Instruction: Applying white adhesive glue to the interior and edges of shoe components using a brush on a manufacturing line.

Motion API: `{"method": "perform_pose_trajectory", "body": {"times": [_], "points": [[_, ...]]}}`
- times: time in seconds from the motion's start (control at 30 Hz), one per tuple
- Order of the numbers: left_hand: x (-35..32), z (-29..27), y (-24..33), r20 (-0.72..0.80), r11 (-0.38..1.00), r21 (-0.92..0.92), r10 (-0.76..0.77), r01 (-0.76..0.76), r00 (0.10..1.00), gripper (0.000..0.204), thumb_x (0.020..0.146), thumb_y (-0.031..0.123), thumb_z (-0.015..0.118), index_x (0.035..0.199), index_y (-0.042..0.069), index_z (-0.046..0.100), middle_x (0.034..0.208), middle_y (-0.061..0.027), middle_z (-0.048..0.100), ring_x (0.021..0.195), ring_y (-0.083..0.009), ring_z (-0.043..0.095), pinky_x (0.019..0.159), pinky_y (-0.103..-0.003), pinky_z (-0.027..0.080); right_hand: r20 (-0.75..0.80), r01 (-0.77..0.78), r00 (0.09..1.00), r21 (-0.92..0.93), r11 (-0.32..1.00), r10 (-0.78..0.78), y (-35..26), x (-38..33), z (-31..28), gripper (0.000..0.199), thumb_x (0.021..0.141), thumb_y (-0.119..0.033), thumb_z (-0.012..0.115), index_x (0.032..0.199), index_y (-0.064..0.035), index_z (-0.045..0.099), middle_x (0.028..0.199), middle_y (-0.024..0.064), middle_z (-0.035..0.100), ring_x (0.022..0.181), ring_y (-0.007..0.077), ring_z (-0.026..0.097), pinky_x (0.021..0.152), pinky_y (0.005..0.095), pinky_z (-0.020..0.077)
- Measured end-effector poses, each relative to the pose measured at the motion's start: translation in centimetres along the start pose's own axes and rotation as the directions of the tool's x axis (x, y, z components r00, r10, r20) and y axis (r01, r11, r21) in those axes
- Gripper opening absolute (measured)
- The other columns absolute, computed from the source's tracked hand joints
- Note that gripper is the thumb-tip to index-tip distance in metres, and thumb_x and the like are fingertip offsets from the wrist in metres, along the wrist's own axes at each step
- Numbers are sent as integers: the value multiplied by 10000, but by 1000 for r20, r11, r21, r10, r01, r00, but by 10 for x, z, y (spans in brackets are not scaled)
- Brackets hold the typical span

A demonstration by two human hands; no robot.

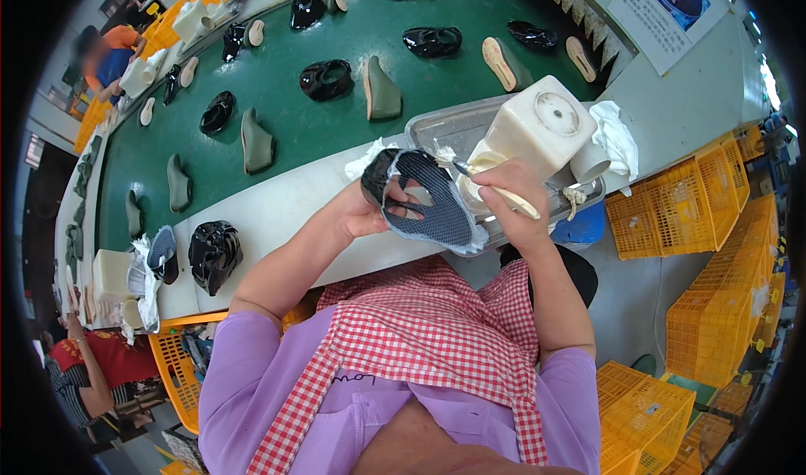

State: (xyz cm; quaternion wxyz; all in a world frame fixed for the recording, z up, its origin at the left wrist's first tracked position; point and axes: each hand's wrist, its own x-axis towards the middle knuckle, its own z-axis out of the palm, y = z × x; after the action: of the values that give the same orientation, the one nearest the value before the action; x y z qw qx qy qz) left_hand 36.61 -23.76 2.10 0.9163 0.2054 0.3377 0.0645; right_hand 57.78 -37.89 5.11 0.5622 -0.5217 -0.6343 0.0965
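Note:
My left hand (363,212) grips a black shoe upper (424,198) turned bottom up, its blue-grey mesh insole facing me with a pale edge around it. My right hand (514,196) holds a brush with a cream handle (491,185), its bristle end touching the insole's right edge. Both hands hover over the pale work ledge, just in front of a metal tray (445,126). In that tray stands a cream plastic glue container (537,126).
White rags (617,139) lie on the tray's right end. A green conveyor belt (285,131) carries several black uppers (327,78) and grey-green soles (382,89). Yellow crates (714,307) stack at right. Other workers sit at left (92,366), beside another black upper (214,252).

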Motion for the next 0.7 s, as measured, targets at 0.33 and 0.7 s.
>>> {"method": "perform_pose_trajectory", "body": {"times": [0.33, 0.7], "points": [[7, -11, -20, 49, 977, 206, -67, 55, 997, 304, 958, 241, 450, 1198, 60, 498, 948, -165, 626, 818, -368, 685, 333, -250, 425, 89, -107, 990, -51, 993, 111, 6, -6, 6, 140, 776, -25, 672, 913, -22, 698, 849, 90, 673, 812, 223, 596, 759, 321, 458], [5, -18, -18, 83, 965, 255, 40, -60, 996, 306, 897, 124, 539, 1194, 59, 504, 879, -172, 635, 770, -380, 688, 280, -251, 383, 34, -217, 976, 54, 975, 215, 3, -8, 5, 137, 794, -35, 665, 926, -41, 704, 878, 82, 687, 842, 203, 618, 779, 301, 476]]}}
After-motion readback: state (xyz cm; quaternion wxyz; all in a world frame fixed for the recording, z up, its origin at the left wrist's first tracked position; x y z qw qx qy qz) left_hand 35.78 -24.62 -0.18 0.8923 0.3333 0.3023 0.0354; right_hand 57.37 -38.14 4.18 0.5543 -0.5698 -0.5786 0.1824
